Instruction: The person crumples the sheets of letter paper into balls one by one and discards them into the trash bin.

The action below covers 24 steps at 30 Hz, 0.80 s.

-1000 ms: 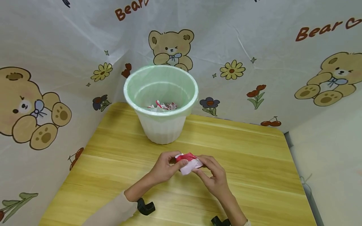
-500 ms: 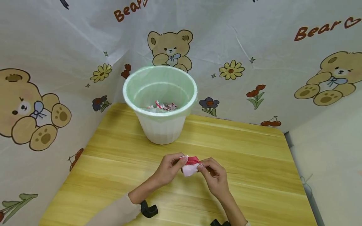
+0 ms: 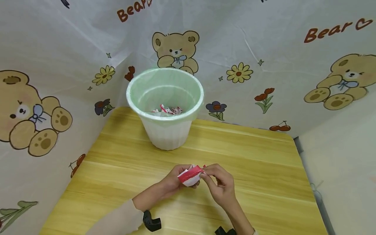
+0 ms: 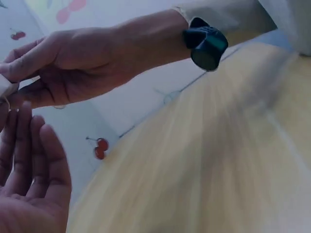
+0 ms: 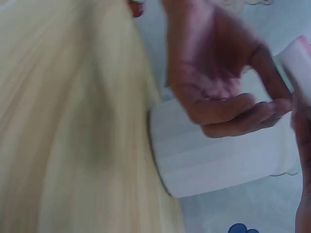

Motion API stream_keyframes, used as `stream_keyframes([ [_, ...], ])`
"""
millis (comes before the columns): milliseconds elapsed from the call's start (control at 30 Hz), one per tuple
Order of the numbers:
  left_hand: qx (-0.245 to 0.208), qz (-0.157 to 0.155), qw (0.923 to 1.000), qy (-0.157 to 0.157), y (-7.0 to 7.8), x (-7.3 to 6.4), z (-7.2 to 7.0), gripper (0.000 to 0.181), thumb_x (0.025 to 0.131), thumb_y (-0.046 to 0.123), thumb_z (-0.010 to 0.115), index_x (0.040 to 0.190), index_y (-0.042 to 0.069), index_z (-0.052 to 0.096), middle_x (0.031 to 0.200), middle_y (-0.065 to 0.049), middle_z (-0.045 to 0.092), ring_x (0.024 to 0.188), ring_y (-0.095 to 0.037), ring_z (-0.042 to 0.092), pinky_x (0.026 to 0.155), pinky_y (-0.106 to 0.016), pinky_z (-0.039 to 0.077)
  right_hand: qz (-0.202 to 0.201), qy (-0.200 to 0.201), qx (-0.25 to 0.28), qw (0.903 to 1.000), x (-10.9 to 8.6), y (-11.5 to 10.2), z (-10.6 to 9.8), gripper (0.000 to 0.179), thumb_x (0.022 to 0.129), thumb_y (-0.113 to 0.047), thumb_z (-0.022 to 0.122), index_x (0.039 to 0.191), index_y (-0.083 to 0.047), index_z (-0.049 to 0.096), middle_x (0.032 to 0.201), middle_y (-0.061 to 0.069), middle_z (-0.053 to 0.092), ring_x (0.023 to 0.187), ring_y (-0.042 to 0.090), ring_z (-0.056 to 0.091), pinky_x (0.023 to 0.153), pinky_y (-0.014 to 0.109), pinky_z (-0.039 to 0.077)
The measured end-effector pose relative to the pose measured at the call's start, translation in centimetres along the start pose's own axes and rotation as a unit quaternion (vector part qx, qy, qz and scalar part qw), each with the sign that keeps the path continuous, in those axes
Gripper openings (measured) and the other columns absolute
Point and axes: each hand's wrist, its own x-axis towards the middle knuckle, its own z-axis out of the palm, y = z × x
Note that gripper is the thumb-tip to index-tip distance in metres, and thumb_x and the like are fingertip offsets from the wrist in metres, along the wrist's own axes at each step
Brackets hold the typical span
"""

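A small folded piece of red-and-white paper (image 3: 190,176) is between the two hands, above the table. My left hand (image 3: 172,179) holds it from the left and below, with fingertips showing under its lower edge. My right hand (image 3: 221,186) pinches its right end between thumb and fingers. In the left wrist view, my left hand (image 4: 34,179) has its fingers raised beneath the right hand (image 4: 73,63). From the right wrist, the left hand (image 5: 218,77) shows its lower fingers curled, and the paper (image 5: 299,68) appears at the right edge.
A white bin (image 3: 168,132) with a pale green liner stands behind the hands and holds red-and-white paper scraps (image 3: 167,110). The wooden table (image 3: 249,150) meets a bear-print cloth (image 3: 217,42) at back and left. Black devices (image 3: 151,222) sit at both wrists.
The paper has turned and tilted, so its red band now slopes up to the right. My left hand has shifted slightly down and left, its thumb no longer showing on top.
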Motion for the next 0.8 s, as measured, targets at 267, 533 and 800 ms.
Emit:
stream_keyframes([
  [267,0.183,0.170,0.9562,0.152,1.5,-0.4,-0.2,0.007,0.105,0.002,0.064,0.103,-0.001,0.070,0.093,-0.003,0.074,0.082,-0.009,0.068,0.074,-0.021,0.060,0.050,0.047,-0.034,0.9971,0.4,0.0,-0.2,0.012,0.089,0.021,0.072,0.095,0.010,0.072,0.092,0.018,0.071,0.085,0.016,0.071,0.084,0.021,0.064],
  [533,0.490,0.506,0.6855,0.183,1.8,-0.5,-0.2,0.029,0.090,0.014,0.088,0.114,0.005,0.074,0.110,-0.011,0.070,0.098,-0.022,0.062,0.080,-0.028,0.053,0.122,0.100,-0.088,0.9836,-0.1,-0.2,-0.5,0.020,0.090,0.022,0.070,0.092,0.003,0.074,0.082,0.015,0.067,0.072,0.020,0.069,0.076,0.018,0.063],
  [800,0.594,0.485,0.6193,0.169,1.7,-0.1,0.3,0.061,0.084,0.033,0.094,0.136,0.007,0.073,0.131,-0.008,0.075,0.116,-0.025,0.064,0.099,-0.036,0.053,0.131,0.103,-0.064,0.9839,-0.2,-0.2,-0.3,0.018,0.091,0.023,0.067,0.092,0.006,0.073,0.082,0.016,0.066,0.074,0.015,0.072,0.072,0.019,0.063],
])
